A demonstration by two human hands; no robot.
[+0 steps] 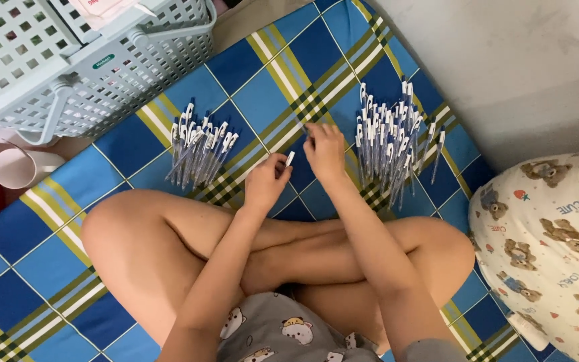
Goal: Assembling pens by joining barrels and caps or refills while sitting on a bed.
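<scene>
I sit cross-legged on a blue plaid mat (pixel 256 94). My left hand (pixel 266 179) is curled around a small white pen part (pixel 289 159), held up near the fingertips of my right hand (pixel 324 149). My right hand rests just left of a large pile of clear pens with white clips (pixel 390 144); whether it holds anything I cannot tell. A smaller pile of the same pens (pixel 199 147) lies to the left of my left hand, apart from it.
A pale grey lattice basket (pixel 102 74) stands at the upper left, partly on the mat. A white cup (pixel 18 167) sits beside it at the left edge. A bear-print pillow (pixel 551 248) lies at the right. Bare pale floor (pixel 517 60) fills the upper right.
</scene>
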